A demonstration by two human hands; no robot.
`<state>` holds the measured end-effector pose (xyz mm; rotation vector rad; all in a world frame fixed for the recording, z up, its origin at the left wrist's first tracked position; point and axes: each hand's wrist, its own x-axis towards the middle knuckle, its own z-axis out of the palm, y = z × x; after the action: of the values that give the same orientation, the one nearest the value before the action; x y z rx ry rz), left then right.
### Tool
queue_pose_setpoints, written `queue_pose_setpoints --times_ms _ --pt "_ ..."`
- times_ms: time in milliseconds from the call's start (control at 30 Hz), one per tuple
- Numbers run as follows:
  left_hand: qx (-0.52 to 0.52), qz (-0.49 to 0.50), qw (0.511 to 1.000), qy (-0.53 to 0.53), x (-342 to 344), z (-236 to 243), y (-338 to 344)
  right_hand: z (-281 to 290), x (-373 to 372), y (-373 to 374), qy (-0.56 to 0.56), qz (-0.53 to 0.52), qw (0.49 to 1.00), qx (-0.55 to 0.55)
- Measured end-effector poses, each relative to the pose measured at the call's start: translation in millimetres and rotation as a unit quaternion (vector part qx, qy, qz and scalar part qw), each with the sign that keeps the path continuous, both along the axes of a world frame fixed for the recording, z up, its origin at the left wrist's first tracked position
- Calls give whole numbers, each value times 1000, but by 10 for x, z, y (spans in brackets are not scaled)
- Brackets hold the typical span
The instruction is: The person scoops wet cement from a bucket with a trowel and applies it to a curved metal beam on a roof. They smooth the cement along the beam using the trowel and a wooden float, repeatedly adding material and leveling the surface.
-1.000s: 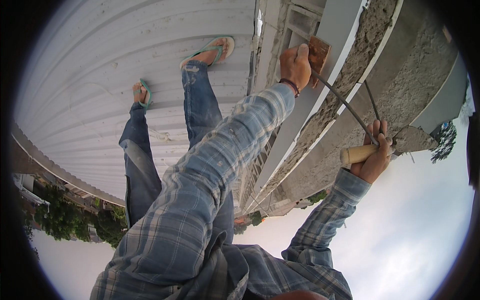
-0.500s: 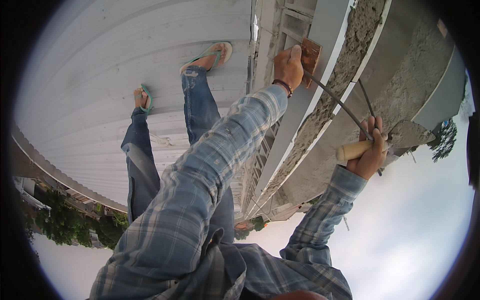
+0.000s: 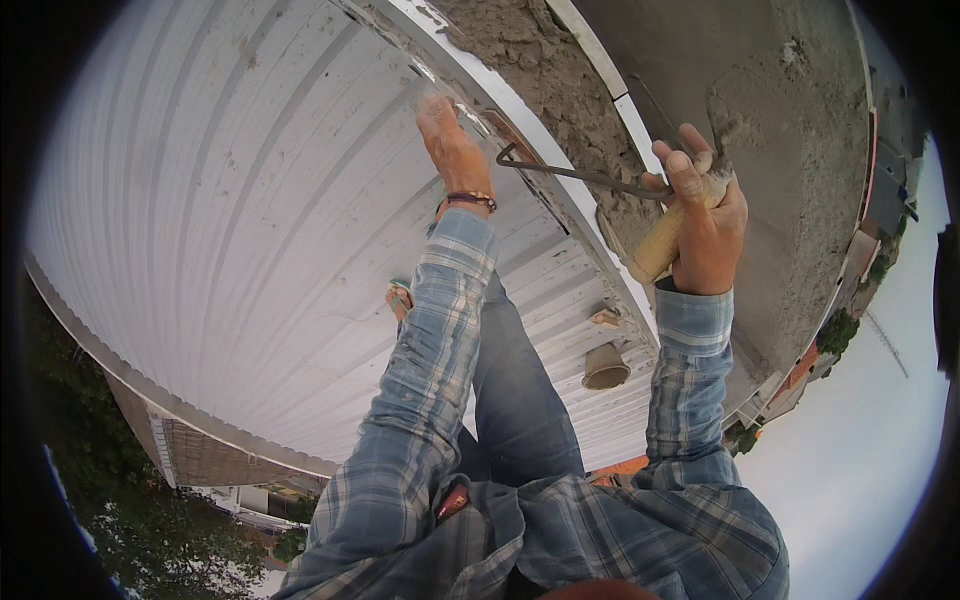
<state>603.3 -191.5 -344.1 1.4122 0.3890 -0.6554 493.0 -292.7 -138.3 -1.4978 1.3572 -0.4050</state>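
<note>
My left hand (image 3: 458,160) is over the pale corrugated metal roof, beside the wall's edge. Its fingers stretch outward with nothing visible in them; the tips are smeared by motion. A brown flat board (image 3: 513,136) lies against the edge, to the right of that hand. My right hand (image 3: 705,215) is closed around the wooden handle of a trowel (image 3: 660,245); the trowel's blade is hard to make out. The same hand grips a bent metal rod (image 3: 590,177), whose hooked end points left toward the board. Wet mortar (image 3: 535,70) covers the wall top under the rod.
Ribbed roof sheets (image 3: 250,200) spread left of the wall. A mortar-stained bucket (image 3: 606,368) and a small brown chunk (image 3: 605,317) are on the roof near the wall. Grey plaster (image 3: 770,190) covers the surface at right. My sandalled foot (image 3: 399,297) shows beside my left sleeve.
My left hand has come away from the brown board and moved left over the roof. The rod's hooked end has come away from the board. The head view has turned, bringing the bucket into sight.
</note>
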Motion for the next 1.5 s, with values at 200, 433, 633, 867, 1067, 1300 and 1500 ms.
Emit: queue_pose_setpoints --times_ms 200,433,633,867,1067,1300,1500 --pt "196 -14 968 -153 267 569 256 61 -164 3 -75 -118 989 43" --pt "86 -271 920 -270 846 1331 -617 35 -833 -26 -31 -203 972 114" --pt "65 -725 548 -411 1046 931 -1892 -58 -1106 72 16 -191 971 140" --pt "139 -947 284 -57 844 64 -2761 -201 -1239 156 40 -292 942 161" --pt "146 -948 277 50 764 -54 -2786 -320 -960 503 -31 -436 876 203" --pt "47 -980 193 21 711 -299 -2767 -236 -755 667 -2 -404 889 214" --pt "50 -982 181 -6 733 -305 -2764 -146 -575 751 17 -416 881 227"
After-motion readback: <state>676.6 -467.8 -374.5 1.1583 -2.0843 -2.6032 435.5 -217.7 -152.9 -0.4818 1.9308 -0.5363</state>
